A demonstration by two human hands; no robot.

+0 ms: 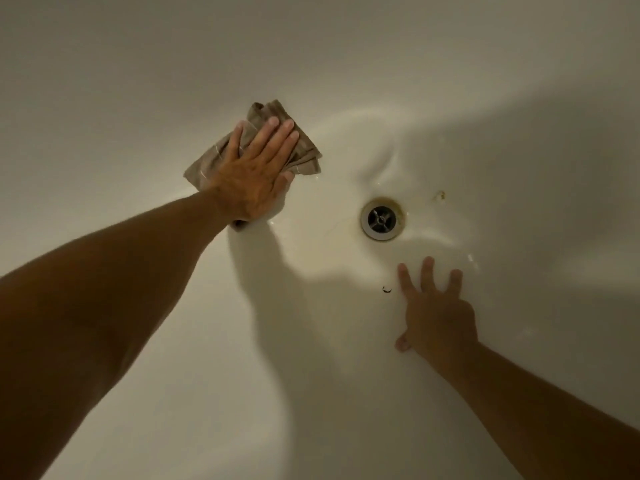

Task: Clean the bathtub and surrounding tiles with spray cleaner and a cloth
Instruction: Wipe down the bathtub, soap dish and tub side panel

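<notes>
Under the left hand point(251, 168), flat-fingered and pressing: folded brown cloth point(301, 150) on the bathtub point(485, 81) floor; right hand point(438, 313) splayed on the enamel, holding nothing, drain point(381, 219) just beyond its fingertips; cloth looks soft, limp, likely damp; press palm on the centre so folds don't slide; wet enamel probably slick.

Dim warm light, soft shadows; a small yellowish stain point(440, 195) right of centre
</notes>
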